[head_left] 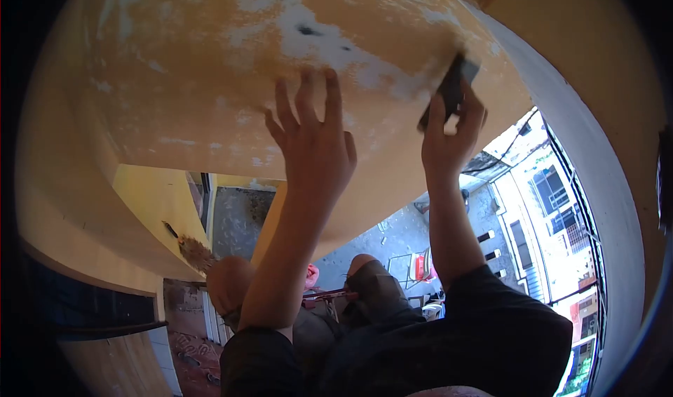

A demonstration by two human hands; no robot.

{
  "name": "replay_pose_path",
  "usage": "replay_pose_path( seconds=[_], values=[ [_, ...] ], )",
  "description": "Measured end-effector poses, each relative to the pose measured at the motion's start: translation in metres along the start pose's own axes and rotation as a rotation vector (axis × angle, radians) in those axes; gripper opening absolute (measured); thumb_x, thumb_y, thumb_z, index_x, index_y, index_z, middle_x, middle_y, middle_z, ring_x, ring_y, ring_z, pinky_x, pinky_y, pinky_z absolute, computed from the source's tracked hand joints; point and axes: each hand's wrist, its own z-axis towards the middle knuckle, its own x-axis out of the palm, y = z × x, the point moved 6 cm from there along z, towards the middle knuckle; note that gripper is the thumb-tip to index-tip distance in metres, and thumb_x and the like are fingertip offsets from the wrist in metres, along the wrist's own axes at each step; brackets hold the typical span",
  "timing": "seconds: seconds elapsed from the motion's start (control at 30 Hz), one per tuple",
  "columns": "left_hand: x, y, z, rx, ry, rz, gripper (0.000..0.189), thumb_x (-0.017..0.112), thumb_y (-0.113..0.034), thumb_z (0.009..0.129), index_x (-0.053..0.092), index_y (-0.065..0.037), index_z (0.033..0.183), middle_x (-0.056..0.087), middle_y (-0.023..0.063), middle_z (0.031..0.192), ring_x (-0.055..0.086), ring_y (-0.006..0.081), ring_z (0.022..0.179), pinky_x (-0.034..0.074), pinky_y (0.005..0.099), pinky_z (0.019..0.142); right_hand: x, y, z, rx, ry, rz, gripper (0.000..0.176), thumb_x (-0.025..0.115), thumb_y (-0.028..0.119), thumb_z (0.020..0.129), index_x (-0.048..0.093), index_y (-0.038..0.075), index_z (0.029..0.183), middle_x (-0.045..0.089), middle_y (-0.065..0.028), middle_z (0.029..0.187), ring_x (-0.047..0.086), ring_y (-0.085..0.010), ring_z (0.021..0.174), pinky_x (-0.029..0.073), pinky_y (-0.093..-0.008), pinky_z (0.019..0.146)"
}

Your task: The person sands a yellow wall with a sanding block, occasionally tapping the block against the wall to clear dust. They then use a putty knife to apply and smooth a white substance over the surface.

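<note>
A yellow-orange painted surface (pixel 196 109) with worn whitish patches fills the upper part of the head view. Against it rests my left hand (pixel 315 144), its fingers spread and holding nothing. To the right, my right hand (pixel 452 137) grips a dark flat rectangular block (pixel 449 88) between thumb and fingers. That block looks like a sanding block and is pressed to or very near the surface; it is slightly blurred. Two small dark marks (pixel 307 30) lie on a whitish patch above my left hand.
Far below, a grey floor (pixel 350 236) holds a chair (pixel 419 267) with something red on it. A brush-like tuft (pixel 196 253) sits at the lower left by a yellow wall. A curved pale edge (pixel 603 165) borders the right, with buildings (pixel 550 186) beyond.
</note>
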Motion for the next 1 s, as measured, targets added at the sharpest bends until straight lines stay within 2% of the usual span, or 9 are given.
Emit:
replay_pose_path(
  seconds=[0.13, 0.23, 0.3, 0.4, 0.53, 0.57, 0.67, 0.87, 1.0],
  values=[
    [-0.006, 0.003, 0.003, -0.008, -0.016, -0.033, 0.075, 0.06, -0.002, 0.072, 0.041, -0.009, 0.144, 0.033, 0.023, 0.143, 0.026, 0.0482, 0.135, 0.026, 0.0589, 0.107, -0.006, -0.004, -0.093, 0.126, 0.26, 0.037, 0.044, 0.071, 0.004, 0.079, 0.056, -0.002, 0.12, 0.054, -0.0127, 0.093, 0.052, -0.0254, 0.084, 0.042, -0.0354, 0.074],
    [-0.006, 0.005, 0.005, 0.045, -0.041, -0.07, 0.072, 0.066, -0.01, 0.075, 0.041, -0.009, 0.142, 0.033, 0.0196, 0.141, 0.028, 0.0474, 0.133, 0.032, 0.0702, 0.096, -0.011, 0.023, -0.142, 0.197, 0.506, 0.182, 0.045, 0.071, 0.002, 0.078, 0.057, -0.002, 0.121, 0.056, -0.0161, 0.096, 0.057, -0.0309, 0.091, 0.047, -0.0382, 0.081],
    [-0.013, 0.005, 0.005, 0.005, -0.049, -0.095, 0.067, 0.059, 0.0, 0.071, 0.049, -0.009, 0.136, 0.04, 0.0204, 0.137, 0.034, 0.0448, 0.129, 0.032, 0.0553, 0.104, -0.013, 0.04, -0.165, 0.19, 0.653, 0.249, 0.047, 0.072, 0.003, 0.079, 0.057, 0.0, 0.123, 0.056, -0.0183, 0.099, 0.058, -0.0323, 0.091, 0.05, -0.0389, 0.079],
    [-0.021, 0.016, 0.005, 0.011, -0.085, -0.228, 0.057, 0.058, 0.001, 0.072, 0.055, -0.007, 0.128, 0.044, 0.0185, 0.131, 0.039, 0.0415, 0.124, 0.037, 0.0509, 0.101, -0.012, 0.048, -0.204, 0.233, 0.801, 0.326, 0.048, 0.072, 0.004, 0.08, 0.056, 0.0, 0.125, 0.055, -0.0191, 0.101, 0.058, -0.0328, 0.091, 0.05, -0.0389, 0.078],
    [-0.049, 0.04, 0.012, -0.002, -0.25, -0.454, 0.045, 0.055, 0.003, 0.075, 0.06, -0.007, 0.119, 0.056, 0.0201, 0.113, 0.055, 0.0432, 0.101, 0.045, 0.0498, 0.092, 0.001, 0.039, -0.284, 0.39, 0.995, 0.353, 0.047, 0.07, 0.01, 0.083, 0.055, 0.005, 0.127, 0.053, -0.019, 0.103, 0.056, -0.0343, 0.094, 0.048, -0.0412, 0.084],
    [-0.062, 0.048, 0.017, 0.148, -0.304, -0.382, 0.042, 0.056, -0.003, 0.078, 0.057, -0.004, 0.12, 0.058, 0.0225, 0.108, 0.057, 0.0452, 0.095, 0.046, 0.0516, 0.09, 0.006, 0.037, -0.307, 0.431, 1.071, 0.347, 0.046, 0.068, 0.012, 0.084, 0.055, 0.007, 0.128, 0.053, -0.0189, 0.104, 0.055, -0.0352, 0.096, 0.046, -0.0424, 0.086],
    [-0.089, 0.081, 0.019, 0.081, -0.488, -0.322, 0.038, 0.056, 0.004, 0.079, 0.057, -0.002, 0.116, 0.057, 0.019, 0.113, 0.055, 0.0332, 0.11, 0.046, 0.0435, 0.095, 0.016, 0.046, -0.362, 0.368, 1.198, 0.38, 0.047, 0.066, 0.017, 0.085, 0.054, 0.01, 0.13, 0.052, -0.019, 0.105, 0.053, -0.0374, 0.1, 0.044, -0.0457, 0.09],
    [-0.09, 0.097, 0.014, 0.082, -0.629, -0.115, 0.039, 0.056, 0.004, 0.08, 0.056, -0.001, 0.118, 0.055, 0.0213, 0.115, 0.053, 0.0365, 0.113, 0.045, 0.043, 0.097, 0.014, 0.052, -0.447, 0.44, 1.366, 0.35, 0.048, 0.063, 0.02, 0.086, 0.051, 0.012, 0.131, 0.052, -0.0212, 0.111, 0.051, -0.042, 0.106, 0.042, -0.0491, 0.094],
    [-0.078, 0.087, 0.012, -0.046, -0.561, -0.137, 0.041, 0.057, 0.003, 0.08, 0.054, 0.0, 0.121, 0.052, 0.0227, 0.12, 0.051, 0.0378, 0.117, 0.044, 0.0438, 0.1, 0.0, 0.046, -0.493, 0.496, 1.446, 0.316, 0.049, 0.063, 0.021, 0.084, 0.05, 0.013, 0.131, 0.049, -0.0236, 0.118, 0.05, -0.0435, 0.108, 0.04, -0.0506, 0.096]
  ],
)
